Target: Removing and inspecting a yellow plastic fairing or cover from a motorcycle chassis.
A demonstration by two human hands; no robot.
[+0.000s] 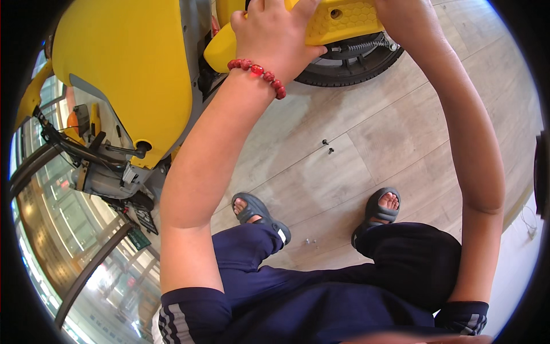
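My left hand [275, 34], with a red bead bracelet [257, 70] at its wrist, grips a yellow plastic panel [346, 26] with a honeycomb texture and a bolt hole. Its thumb lies along the panel's lower edge, while the fingertips are cut off by the top of the picture. My right hand [408, 20] is at the panel's right end, its fingers beyond the upper edge. The panel sits over the scooter's wheel [349, 70], where a coil spring [366, 46] shows just underneath. A big yellow body section [129, 63] of the scooter stands to the left.
Two black screws [327, 147] lie on the wood-look floor [395, 146] between me and the wheel. Tiny bits of hardware [310, 241] lie between my sandaled feet. At the left are the handlebar [86, 152], a dark green tray [138, 238] and glass panes [103, 286].
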